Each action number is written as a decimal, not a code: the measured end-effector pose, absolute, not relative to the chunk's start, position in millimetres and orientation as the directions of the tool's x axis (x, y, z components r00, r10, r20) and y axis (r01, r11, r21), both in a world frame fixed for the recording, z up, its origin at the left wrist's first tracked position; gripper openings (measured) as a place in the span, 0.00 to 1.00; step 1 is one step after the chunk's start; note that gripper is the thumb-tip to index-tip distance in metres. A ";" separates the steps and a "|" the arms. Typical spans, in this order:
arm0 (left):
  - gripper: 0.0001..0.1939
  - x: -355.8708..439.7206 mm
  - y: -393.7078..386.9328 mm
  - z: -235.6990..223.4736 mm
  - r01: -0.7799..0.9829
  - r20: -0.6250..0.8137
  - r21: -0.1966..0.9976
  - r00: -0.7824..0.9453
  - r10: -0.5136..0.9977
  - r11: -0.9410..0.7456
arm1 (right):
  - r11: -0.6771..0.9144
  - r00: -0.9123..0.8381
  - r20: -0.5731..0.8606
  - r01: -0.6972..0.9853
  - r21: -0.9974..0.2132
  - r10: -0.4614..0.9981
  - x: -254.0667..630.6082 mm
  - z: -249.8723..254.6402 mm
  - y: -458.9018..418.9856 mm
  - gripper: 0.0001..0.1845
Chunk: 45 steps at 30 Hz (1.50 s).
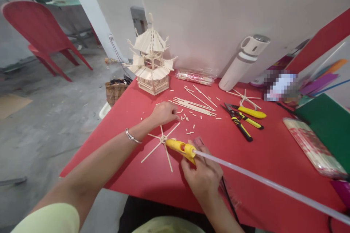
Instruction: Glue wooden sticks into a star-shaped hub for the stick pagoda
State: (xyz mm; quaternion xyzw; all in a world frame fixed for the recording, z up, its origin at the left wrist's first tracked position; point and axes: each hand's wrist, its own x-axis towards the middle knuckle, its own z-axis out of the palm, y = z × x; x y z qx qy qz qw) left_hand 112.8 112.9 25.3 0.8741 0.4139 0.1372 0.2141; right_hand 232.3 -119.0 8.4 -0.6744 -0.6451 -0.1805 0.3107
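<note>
My right hand point(203, 171) grips a yellow hot glue gun point(177, 146) with a long translucent glue stick point(262, 179) running out of its back to the lower right. The gun's nozzle is at the hub of a spoked star of thin wooden sticks point(154, 151) lying flat on the table. Beyond the star, my left hand point(164, 114) is low over the table with its fingers curled together; what they hold, if anything, is hidden. Short cut stick pieces point(186, 118) lie scattered beside its fingertips. Farther back are several long bare sticks point(194, 106).
On the red table point(254, 174), a stick-built pagoda point(152, 62) stands at the back left. A white thermos point(240, 63), yellow-and-black pliers point(240, 125), another stick star point(244, 97) and a stick packet point(314, 147) occupy the right. A red chair point(41, 32) stands on the floor.
</note>
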 end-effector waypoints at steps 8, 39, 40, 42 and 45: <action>0.06 124.9 96.5 39.6 0.311 0.043 0.548 0.916 0.398 -0.776 | 0.027 0.124 0.615 0.973 -0.231 0.779 231.7 11.4 -116.0 0.15; 0.09 17.7 68.6 25.5 0.244 -0.187 0.969 0.623 0.759 0.039 | -0.093 0.087 0.660 0.995 -0.026 0.746 228.4 31.7 -101.5 0.09; 0.11 17.6 67.9 27.4 0.198 -0.209 0.974 0.600 0.772 0.110 | -0.097 0.091 0.664 0.995 -0.028 0.742 227.0 34.5 -100.2 0.09; 0.14 18.3 66.5 30.0 0.148 -0.236 0.972 0.567 0.789 0.185 | -0.100 0.103 0.672 0.994 -0.043 0.733 223.7 38.6 -97.9 0.09; 0.14 20.9 64.7 30.1 0.097 -0.238 0.970 0.558 0.795 0.223 | -0.085 0.113 0.687 0.994 -0.075 0.718 219.4 42.4 -95.2 0.08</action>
